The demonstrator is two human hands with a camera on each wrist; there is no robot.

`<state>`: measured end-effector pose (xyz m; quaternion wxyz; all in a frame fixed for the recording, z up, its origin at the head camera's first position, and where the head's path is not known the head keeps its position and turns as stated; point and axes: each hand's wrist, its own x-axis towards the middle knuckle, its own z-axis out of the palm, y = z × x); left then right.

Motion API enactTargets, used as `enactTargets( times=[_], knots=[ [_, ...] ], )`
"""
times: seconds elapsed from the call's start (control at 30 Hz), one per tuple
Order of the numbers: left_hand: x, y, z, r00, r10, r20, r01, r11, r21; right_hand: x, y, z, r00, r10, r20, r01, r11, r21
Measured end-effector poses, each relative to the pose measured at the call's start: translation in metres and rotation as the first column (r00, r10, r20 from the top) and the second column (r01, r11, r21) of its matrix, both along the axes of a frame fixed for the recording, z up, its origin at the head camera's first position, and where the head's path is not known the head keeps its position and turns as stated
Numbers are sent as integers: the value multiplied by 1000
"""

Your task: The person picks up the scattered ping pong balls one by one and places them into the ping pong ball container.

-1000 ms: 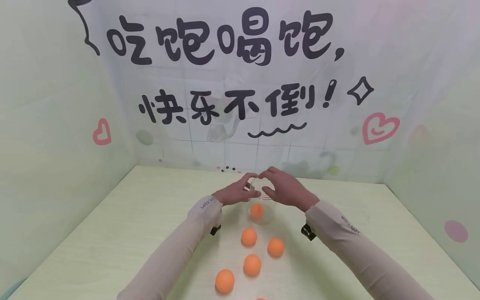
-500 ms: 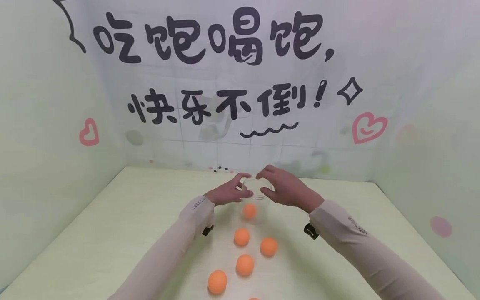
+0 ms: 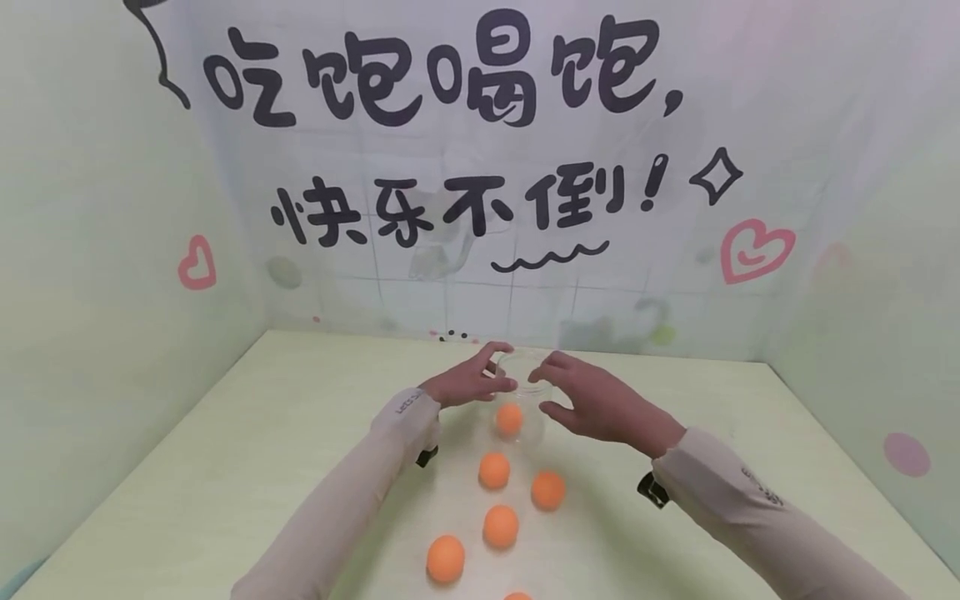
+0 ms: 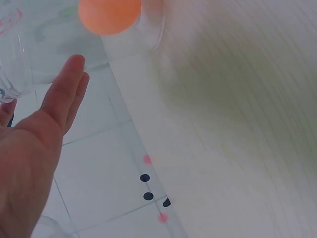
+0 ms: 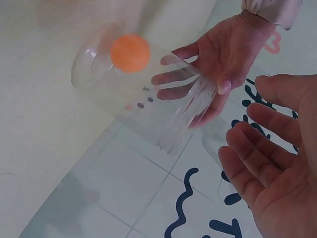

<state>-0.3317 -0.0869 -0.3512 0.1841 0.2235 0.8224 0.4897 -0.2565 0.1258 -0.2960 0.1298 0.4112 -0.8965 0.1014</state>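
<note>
A clear jar point(image 3: 531, 429) stands upright on the table towards the back, with one orange ball point(image 3: 509, 419) low inside it. My left hand point(image 3: 467, 383) holds the jar near its threaded mouth, the thumb at the rim and the fingers round the far side, as the right wrist view shows point(image 5: 218, 69). To the right of the jar is my right hand point(image 3: 600, 404), its fingers relaxed and slightly bent. In the right wrist view, a gap separates these fingers point(image 5: 252, 163) from the jar, and nothing is in them.
Several more orange balls lie loose in front of the jar, among them a near-left ball point(image 3: 446, 558) and a right-hand ball point(image 3: 548, 491). The pale tabletop point(image 3: 262, 433) ends at a printed back wall point(image 3: 420, 308), close behind the jar.
My right hand has drawn back from the jar's mouth, rightward and nearer to me. The left hand stays at the jar, and the balls lie as before. The head view shifts slightly.
</note>
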Motion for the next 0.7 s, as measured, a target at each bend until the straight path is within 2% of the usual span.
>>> enactTargets(
  times=[0.27, 0.43, 0.7],
  knots=[
    [-5, 1, -2, 1000, 2, -12, -2, 1000, -18, 7, 7, -14, 1000, -6, 26, 5, 1000, 31],
    [-6, 0, -4, 1000, 23, -7, -23, 1000, -16, 7, 9, -23, 999, 14, 48, -16, 999, 34],
    [-6, 2, -4, 1000, 18, -1, -18, 1000, -17, 8, 11, -41, 993, 18, 112, -24, 998, 50]
  ],
)
